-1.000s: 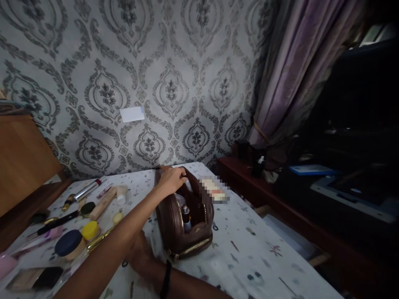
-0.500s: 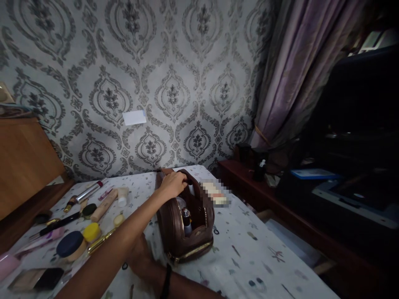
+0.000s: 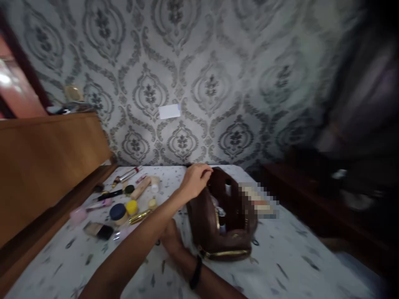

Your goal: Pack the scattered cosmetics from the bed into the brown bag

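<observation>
A brown leather makeup bag (image 3: pixel 202 224) stands unzipped on the table, with a few small bottles (image 3: pixel 222 222) inside. My left hand (image 3: pixel 196 178) is closed on the bag's far left rim, fingers pinching the edge. Below my left forearm, my right hand (image 3: pixel 168 234) reaches left with its back showing; its fingers are hidden behind that forearm. Close to it lie a gold tube (image 3: pixel 139 216), a yellow-lidded jar (image 3: pixel 131 206) and a navy-lidded jar (image 3: pixel 117 212). A foundation bottle (image 3: pixel 98 229) with a black cap lies further left.
More makeup, including a beige tube (image 3: pixel 141 187) and a white tube (image 3: pixel 155 184), lies on the patterned tablecloth (image 3: pixel 149 270). A pixelated item (image 3: pixel 258 201) is right of the bag. A wooden panel (image 3: pixel 52 162) borders the left; dark furniture (image 3: pixel 289 187) stands right.
The view has swung left, so everything sits further right. My right hand has moved away from the bag toward the makeup. My left hand stays on the bag's rim.
</observation>
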Demonstrator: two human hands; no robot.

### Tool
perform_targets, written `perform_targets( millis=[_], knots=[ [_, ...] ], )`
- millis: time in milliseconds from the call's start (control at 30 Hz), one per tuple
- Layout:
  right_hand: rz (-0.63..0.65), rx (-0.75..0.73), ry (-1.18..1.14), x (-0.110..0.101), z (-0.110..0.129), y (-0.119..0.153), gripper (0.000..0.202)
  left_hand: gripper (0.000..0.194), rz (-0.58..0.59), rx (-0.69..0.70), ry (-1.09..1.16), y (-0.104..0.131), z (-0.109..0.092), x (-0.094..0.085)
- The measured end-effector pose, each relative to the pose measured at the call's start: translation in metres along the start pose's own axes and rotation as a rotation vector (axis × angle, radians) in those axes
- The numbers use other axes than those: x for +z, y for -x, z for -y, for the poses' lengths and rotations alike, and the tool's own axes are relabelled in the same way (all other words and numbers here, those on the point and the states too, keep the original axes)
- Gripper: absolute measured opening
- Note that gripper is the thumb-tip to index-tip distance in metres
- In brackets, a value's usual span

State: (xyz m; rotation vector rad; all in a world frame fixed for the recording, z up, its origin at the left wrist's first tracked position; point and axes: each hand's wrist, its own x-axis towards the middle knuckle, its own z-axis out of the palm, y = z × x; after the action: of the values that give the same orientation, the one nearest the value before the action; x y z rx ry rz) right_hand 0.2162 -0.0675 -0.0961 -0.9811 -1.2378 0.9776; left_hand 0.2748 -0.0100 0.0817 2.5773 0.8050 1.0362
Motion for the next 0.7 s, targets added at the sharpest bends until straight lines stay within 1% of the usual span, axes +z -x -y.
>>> perform_targets(
  millis=[67, 100, 167, 233, 333, 400, 500, 600, 700],
  knots=[
    [0.018, 0.007, 0.001, -0.003, -0.001, -0.001, 0.016, 0.019, -0.115, 0.055, 0.036, 0.02, 0.01, -0.008],
    [0.021, 0.012, 0.006, -0.003, -0.003, -0.003, 0.016, 0.018, -0.154, 0.075, 0.034, 0.031, 0.017, -0.013],
    [0.016, 0.017, 0.025, -0.003, -0.004, -0.006, 0.017, 0.017, -0.185, 0.072, -0.008, 0.054, 0.031, -0.02],
    [0.016, 0.017, 0.048, -0.003, -0.003, -0.007, 0.021, 0.017, -0.182, 0.024, -0.049, 0.077, 0.048, -0.028],
    [0.037, -0.003, 0.078, -0.002, 0.004, -0.007, 0.027, 0.017, -0.134, -0.142, -0.119, 0.108, 0.076, -0.036],
    [0.051, -0.027, 0.125, -0.002, 0.009, -0.007, 0.026, 0.017, -0.105, -0.25, -0.166, 0.127, 0.096, -0.041],
    [0.053, -0.043, 0.194, -0.003, 0.013, -0.007, 0.025, 0.018, -0.093, -0.342, -0.212, 0.152, 0.12, -0.048],
    [0.046, -0.027, 0.205, -0.003, 0.012, -0.007, 0.026, 0.018, -0.074, -0.402, -0.26, 0.172, 0.134, -0.054],
    [0.051, -0.028, 0.199, -0.002, 0.009, -0.008, 0.026, 0.018, -0.043, -0.422, -0.304, 0.184, 0.137, -0.056]
  ],
)
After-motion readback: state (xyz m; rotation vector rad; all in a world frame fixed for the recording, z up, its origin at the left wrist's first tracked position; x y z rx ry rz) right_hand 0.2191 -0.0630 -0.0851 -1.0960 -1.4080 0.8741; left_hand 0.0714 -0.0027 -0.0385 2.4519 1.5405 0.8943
